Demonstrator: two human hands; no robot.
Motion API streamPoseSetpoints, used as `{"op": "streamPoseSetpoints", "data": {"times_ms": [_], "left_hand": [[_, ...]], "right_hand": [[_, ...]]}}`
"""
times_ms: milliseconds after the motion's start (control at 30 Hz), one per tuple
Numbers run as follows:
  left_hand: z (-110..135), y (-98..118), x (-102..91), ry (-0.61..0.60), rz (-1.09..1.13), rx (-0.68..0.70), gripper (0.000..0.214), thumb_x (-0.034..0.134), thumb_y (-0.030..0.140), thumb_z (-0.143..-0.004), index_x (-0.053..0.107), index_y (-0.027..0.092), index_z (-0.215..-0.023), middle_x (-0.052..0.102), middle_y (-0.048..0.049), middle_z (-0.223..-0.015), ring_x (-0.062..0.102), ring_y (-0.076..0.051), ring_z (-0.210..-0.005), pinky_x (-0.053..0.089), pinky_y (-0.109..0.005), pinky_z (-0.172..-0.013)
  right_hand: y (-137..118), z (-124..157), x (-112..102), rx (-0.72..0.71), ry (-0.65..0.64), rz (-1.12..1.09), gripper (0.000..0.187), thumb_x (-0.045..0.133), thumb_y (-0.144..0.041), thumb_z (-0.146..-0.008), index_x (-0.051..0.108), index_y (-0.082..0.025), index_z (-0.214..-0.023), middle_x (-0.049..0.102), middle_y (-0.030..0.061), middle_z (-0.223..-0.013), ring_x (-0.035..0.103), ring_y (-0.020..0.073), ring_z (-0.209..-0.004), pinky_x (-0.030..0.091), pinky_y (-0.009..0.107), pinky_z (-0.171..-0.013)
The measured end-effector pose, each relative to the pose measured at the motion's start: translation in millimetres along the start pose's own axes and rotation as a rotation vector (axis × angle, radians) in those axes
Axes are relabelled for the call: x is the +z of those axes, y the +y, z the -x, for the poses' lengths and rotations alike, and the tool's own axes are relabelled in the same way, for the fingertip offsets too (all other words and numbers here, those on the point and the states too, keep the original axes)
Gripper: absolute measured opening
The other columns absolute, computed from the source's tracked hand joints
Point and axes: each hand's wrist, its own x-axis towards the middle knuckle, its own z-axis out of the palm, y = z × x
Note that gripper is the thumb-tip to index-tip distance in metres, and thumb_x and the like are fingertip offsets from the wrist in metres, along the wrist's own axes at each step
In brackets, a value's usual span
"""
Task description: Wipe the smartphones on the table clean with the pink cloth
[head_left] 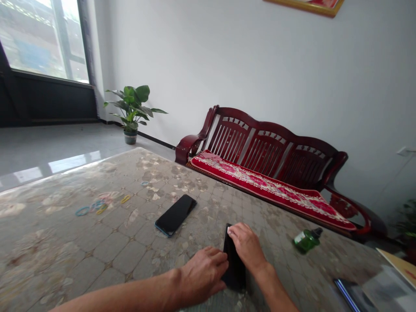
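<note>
A black phone lies flat on the patterned table, between my two hands. My left hand rests against its left edge, fingers curled onto it. My right hand lies over the phone's right side, and its fingertips press something small and white, which I cannot make out, onto the far end. A second dark phone with a blue edge lies face up to the upper left, untouched.
Several coloured rubber bands lie scattered at the table's left. A small green bottle lies on its side at the right. Another dark device sits at the lower right corner. A red wooden bench and a potted plant stand beyond.
</note>
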Motion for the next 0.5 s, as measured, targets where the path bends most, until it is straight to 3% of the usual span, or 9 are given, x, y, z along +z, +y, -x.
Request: {"op": "streamPoseSetpoints", "data": {"times_ms": [333, 500], "left_hand": [[0.3, -0.3, 1.4, 0.022, -0.023, 0.015, 0.025, 0.069, 0.035, -0.085, 0.058, 0.018, -0.101, 0.065, -0.0048, -0.108, 0.061, -0.023, -0.099, 0.050, -0.035, -0.091], [-0.3, 0.5, 0.4, 0.019, -0.018, 0.010, 0.022, 0.068, 0.033, -0.086, 0.058, 0.019, -0.099, 0.065, -0.0051, -0.107, 0.061, -0.023, -0.101, 0.049, -0.034, -0.092]], "right_hand": [[-2.9, 37.7, -8.2, -0.109, 0.003, -0.034, 0.021, 0.051, -0.013, -0.094, 0.067, -0.026, -0.094, 0.067, -0.0003, -0.090, 0.061, 0.0164, -0.085, 0.046, 0.027, -0.076], [11.7, 21.8, -1.5, -0.070, 0.089, -0.004, 0.023, 0.049, -0.011, -0.094, 0.067, -0.024, -0.092, 0.068, 0.0012, -0.088, 0.062, 0.0175, -0.083, 0.048, 0.029, -0.076]]}}
